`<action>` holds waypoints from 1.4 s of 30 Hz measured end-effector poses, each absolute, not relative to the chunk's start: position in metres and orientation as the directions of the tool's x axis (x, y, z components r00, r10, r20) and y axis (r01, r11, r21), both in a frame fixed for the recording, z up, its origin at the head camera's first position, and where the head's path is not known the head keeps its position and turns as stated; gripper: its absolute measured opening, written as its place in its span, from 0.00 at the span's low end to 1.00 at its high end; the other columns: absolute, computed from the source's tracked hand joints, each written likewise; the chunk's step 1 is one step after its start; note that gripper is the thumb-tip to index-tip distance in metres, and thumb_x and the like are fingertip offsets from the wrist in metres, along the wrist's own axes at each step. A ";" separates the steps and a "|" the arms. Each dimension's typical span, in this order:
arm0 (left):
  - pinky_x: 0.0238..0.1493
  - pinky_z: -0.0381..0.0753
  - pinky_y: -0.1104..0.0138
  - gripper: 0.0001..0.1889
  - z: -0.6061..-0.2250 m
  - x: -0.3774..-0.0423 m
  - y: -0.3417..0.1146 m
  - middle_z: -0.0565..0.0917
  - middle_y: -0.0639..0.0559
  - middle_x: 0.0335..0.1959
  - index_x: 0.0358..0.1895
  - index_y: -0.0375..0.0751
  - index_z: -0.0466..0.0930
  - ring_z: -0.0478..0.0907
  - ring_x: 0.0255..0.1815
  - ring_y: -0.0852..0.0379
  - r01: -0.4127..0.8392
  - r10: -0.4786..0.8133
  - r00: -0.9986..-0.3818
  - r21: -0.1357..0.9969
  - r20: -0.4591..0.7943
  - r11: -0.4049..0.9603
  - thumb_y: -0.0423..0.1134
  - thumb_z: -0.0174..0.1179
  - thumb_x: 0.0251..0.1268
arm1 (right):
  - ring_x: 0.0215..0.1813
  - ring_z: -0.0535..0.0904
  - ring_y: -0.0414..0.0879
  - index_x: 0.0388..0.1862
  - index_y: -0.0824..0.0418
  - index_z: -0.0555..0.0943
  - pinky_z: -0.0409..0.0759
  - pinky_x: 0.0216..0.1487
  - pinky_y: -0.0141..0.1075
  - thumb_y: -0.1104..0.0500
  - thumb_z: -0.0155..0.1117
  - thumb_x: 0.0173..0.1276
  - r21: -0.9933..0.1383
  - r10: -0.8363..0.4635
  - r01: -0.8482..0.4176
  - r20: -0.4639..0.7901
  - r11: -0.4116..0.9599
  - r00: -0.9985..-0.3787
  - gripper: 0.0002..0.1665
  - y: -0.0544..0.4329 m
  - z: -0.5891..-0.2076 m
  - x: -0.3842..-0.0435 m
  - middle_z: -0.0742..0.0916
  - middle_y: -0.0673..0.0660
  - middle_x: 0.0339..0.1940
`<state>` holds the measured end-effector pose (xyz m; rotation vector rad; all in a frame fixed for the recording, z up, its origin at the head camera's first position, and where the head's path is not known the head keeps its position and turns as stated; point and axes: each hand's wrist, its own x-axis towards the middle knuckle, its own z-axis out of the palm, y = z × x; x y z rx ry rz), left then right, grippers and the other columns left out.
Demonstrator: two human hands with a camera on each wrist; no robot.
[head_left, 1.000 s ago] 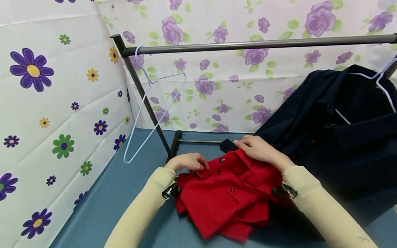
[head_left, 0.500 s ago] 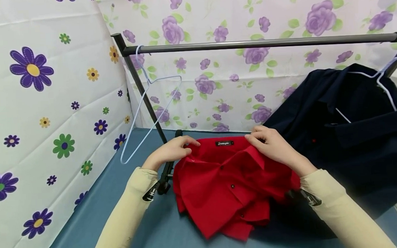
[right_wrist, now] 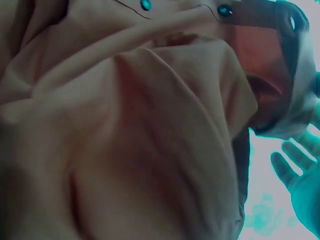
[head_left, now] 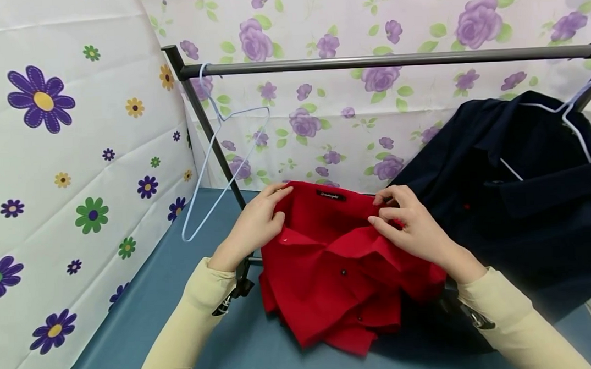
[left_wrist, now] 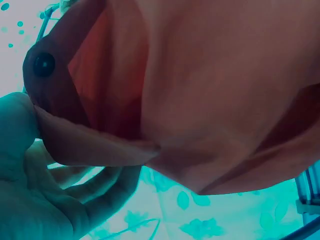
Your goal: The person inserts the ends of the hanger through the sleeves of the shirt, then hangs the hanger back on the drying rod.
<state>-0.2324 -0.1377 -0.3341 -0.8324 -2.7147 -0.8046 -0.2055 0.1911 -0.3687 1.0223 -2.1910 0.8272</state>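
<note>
A red button-up shirt (head_left: 325, 293) is bunched in front of me in the head view, its collar raised and a black label (head_left: 331, 195) showing inside the neck. My left hand (head_left: 253, 222) pinches the left side of the collar between thumb and fingers. On the right side of the collar, my right hand (head_left: 416, 231) grips the cloth with thumb and fingertips. In the left wrist view, thumb and fingers of the left hand (left_wrist: 40, 195) close on the shirt's edge (left_wrist: 95, 145) near a dark button. The right wrist view catches the right hand (right_wrist: 302, 185) beside the collar.
A pale blue wire hanger (head_left: 219, 127) hangs at the left end of the rack's dark rail (head_left: 349, 62). To the right, a navy shirt (head_left: 525, 224) on another hanger drapes down onto the blue surface (head_left: 182, 321). Flower-printed cloth lines the walls.
Both hands have taken hold of the collar and lifted it up, bringing the inner label into view. The hands are farther apart than a second ago.
</note>
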 end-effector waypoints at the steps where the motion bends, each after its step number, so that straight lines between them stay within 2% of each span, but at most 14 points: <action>1: 0.31 0.71 0.62 0.28 -0.333 -0.231 -0.137 0.69 0.43 0.72 0.72 0.36 0.69 0.71 0.35 0.51 0.578 0.464 -0.815 0.436 0.348 0.689 0.26 0.49 0.67 | 0.52 0.72 0.51 0.18 0.46 0.75 0.71 0.49 0.37 0.69 0.72 0.62 -0.296 -0.435 -0.796 0.711 0.528 -0.552 0.23 0.191 -0.369 -0.204 0.81 0.55 0.50; 4: 0.29 0.70 0.63 0.29 -0.332 -0.227 -0.135 0.69 0.44 0.72 0.72 0.36 0.70 0.71 0.34 0.52 0.611 0.469 -0.789 0.430 0.396 0.664 0.23 0.50 0.65 | 0.57 0.77 0.53 0.17 0.44 0.73 0.76 0.49 0.38 0.66 0.71 0.65 -0.339 -0.379 -0.741 0.693 0.580 -0.614 0.24 0.190 -0.372 -0.201 0.81 0.58 0.59; 6: 0.28 0.69 0.64 0.30 -0.333 -0.225 -0.134 0.69 0.44 0.71 0.72 0.36 0.70 0.71 0.36 0.52 0.633 0.479 -0.771 0.423 0.419 0.649 0.22 0.50 0.64 | 0.51 0.81 0.51 0.17 0.44 0.73 0.78 0.41 0.37 0.63 0.70 0.68 -0.374 -0.350 -0.700 0.665 0.609 -0.660 0.24 0.189 -0.373 -0.199 0.82 0.58 0.59; 9: 0.28 0.68 0.64 0.31 -0.334 -0.223 -0.132 0.69 0.44 0.71 0.72 0.36 0.71 0.73 0.40 0.51 0.662 0.499 -0.746 0.409 0.441 0.628 0.21 0.50 0.63 | 0.41 0.82 0.47 0.15 0.45 0.72 0.78 0.33 0.35 0.61 0.69 0.70 -0.404 -0.329 -0.658 0.630 0.635 -0.704 0.24 0.188 -0.376 -0.199 0.84 0.57 0.52; 11: 0.31 0.69 0.64 0.31 -0.336 -0.221 -0.132 0.69 0.43 0.72 0.72 0.36 0.71 0.75 0.48 0.50 0.680 0.517 -0.730 0.399 0.447 0.615 0.20 0.50 0.63 | 0.34 0.78 0.43 0.14 0.45 0.71 0.75 0.30 0.33 0.60 0.69 0.69 -0.406 -0.331 -0.650 0.617 0.643 -0.714 0.25 0.188 -0.378 -0.199 0.84 0.55 0.46; 16: 0.35 0.70 0.62 0.33 -0.340 -0.217 -0.131 0.67 0.43 0.72 0.72 0.36 0.70 0.72 0.61 0.48 0.713 0.552 -0.699 0.382 0.454 0.588 0.17 0.48 0.61 | 0.27 0.70 0.38 0.15 0.46 0.69 0.70 0.27 0.30 0.62 0.72 0.66 -0.363 -0.356 -0.674 0.638 0.643 -0.683 0.26 0.188 -0.384 -0.197 0.79 0.50 0.36; 19: 0.35 0.70 0.63 0.34 -0.342 -0.215 -0.130 0.67 0.43 0.72 0.72 0.35 0.69 0.71 0.58 0.49 0.724 0.556 -0.687 0.374 0.468 0.579 0.17 0.48 0.60 | 0.25 0.67 0.37 0.19 0.48 0.74 0.68 0.27 0.28 0.62 0.76 0.62 -0.332 -0.375 -0.692 0.651 0.641 -0.660 0.20 0.187 -0.387 -0.196 0.77 0.48 0.35; 22: 0.35 0.70 0.63 0.34 -0.344 -0.214 -0.130 0.67 0.43 0.72 0.72 0.35 0.69 0.72 0.57 0.49 0.730 0.551 -0.678 0.366 0.486 0.577 0.17 0.48 0.59 | 0.27 0.66 0.38 0.31 0.54 0.84 0.67 0.26 0.29 0.64 0.78 0.59 -0.304 -0.395 -0.699 0.651 0.647 -0.648 0.09 0.187 -0.389 -0.194 0.76 0.50 0.39; 25: 0.33 0.69 0.63 0.34 -0.345 -0.212 -0.131 0.67 0.44 0.72 0.72 0.36 0.69 0.71 0.54 0.50 0.727 0.543 -0.681 0.362 0.492 0.584 0.16 0.49 0.58 | 0.32 0.69 0.42 0.49 0.60 0.86 0.69 0.25 0.30 0.69 0.76 0.58 -0.286 -0.402 -0.697 0.649 0.658 -0.646 0.19 0.190 -0.390 -0.192 0.74 0.55 0.45; 27: 0.33 0.69 0.63 0.34 -0.345 -0.211 -0.131 0.67 0.44 0.72 0.72 0.36 0.70 0.71 0.54 0.50 0.727 0.546 -0.680 0.354 0.490 0.588 0.16 0.49 0.58 | 0.36 0.72 0.44 0.56 0.62 0.84 0.70 0.26 0.32 0.73 0.74 0.56 -0.280 -0.396 -0.690 0.652 0.667 -0.647 0.27 0.192 -0.390 -0.189 0.74 0.57 0.48; 30: 0.33 0.68 0.63 0.35 -0.348 -0.209 -0.132 0.66 0.44 0.72 0.72 0.36 0.69 0.71 0.53 0.51 0.734 0.561 -0.672 0.338 0.484 0.589 0.16 0.49 0.58 | 0.36 0.74 0.46 0.60 0.63 0.81 0.73 0.28 0.34 0.76 0.72 0.55 -0.300 -0.357 -0.658 0.649 0.691 -0.671 0.32 0.194 -0.388 -0.184 0.74 0.61 0.52; 32: 0.33 0.68 0.64 0.35 -0.350 -0.207 -0.131 0.65 0.44 0.73 0.73 0.37 0.68 0.72 0.51 0.51 0.741 0.570 -0.665 0.325 0.483 0.588 0.17 0.49 0.59 | 0.34 0.75 0.44 0.63 0.63 0.79 0.75 0.30 0.35 0.75 0.71 0.56 -0.343 -0.326 -0.617 0.617 0.708 -0.716 0.33 0.194 -0.386 -0.179 0.75 0.62 0.56; 37: 0.25 0.64 0.67 0.37 -0.353 -0.202 -0.130 0.63 0.46 0.75 0.75 0.40 0.65 0.69 0.33 0.56 0.740 0.563 -0.664 0.323 0.492 0.590 0.17 0.50 0.59 | 0.35 0.76 0.44 0.74 0.63 0.68 0.80 0.37 0.36 0.68 0.72 0.61 -0.489 -0.308 -0.519 0.450 0.701 -0.838 0.42 0.191 -0.381 -0.168 0.73 0.64 0.62; 42: 0.22 0.62 0.70 0.40 -0.354 -0.200 -0.128 0.59 0.48 0.76 0.77 0.42 0.62 0.62 0.23 0.59 0.733 0.563 -0.674 0.339 0.478 0.590 0.18 0.51 0.58 | 0.33 0.72 0.43 0.76 0.64 0.64 0.76 0.35 0.33 0.69 0.72 0.60 -0.519 -0.346 -0.539 0.427 0.663 -0.836 0.46 0.193 -0.378 -0.166 0.74 0.60 0.59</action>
